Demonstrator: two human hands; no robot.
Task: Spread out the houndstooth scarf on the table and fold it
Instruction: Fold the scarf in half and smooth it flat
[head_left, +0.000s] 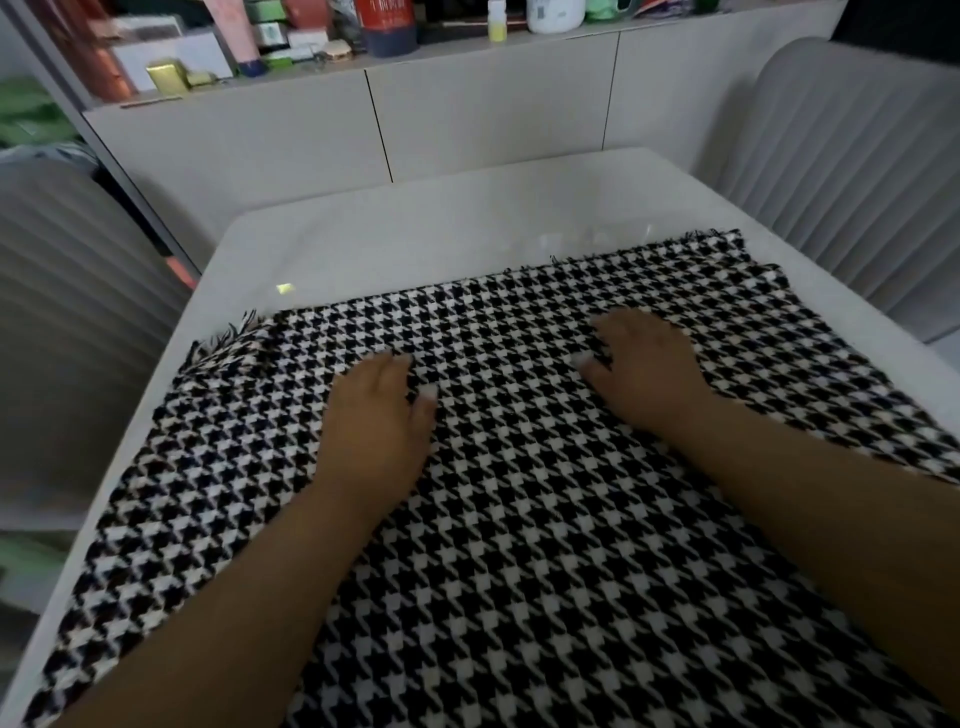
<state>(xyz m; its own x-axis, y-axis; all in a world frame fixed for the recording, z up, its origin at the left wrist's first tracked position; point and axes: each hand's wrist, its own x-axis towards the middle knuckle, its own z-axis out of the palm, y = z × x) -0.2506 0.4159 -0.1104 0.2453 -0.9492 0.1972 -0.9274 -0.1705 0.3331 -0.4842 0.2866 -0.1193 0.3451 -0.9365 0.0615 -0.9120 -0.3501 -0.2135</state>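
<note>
One black-and-white houndstooth woven scarf (519, 493) covers most of the white glossy table (415, 234), its fringed far edge running from nine to two o'clock. The person's left hand (379, 421) and right hand (649, 364) lie flat on it, palms down, fingers loosely spread, gripping nothing. The cloth looks soft, light and limp, likely to slide on the gloss; the fringed corners seem the best holds.

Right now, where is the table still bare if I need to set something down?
Bare white table runs along the far edge, beyond the houndstooth scarf, widest at the far-left corner. A thin strip follows the left edge. Elsewhere the scarf covers it, with both hands flat on top.
</note>
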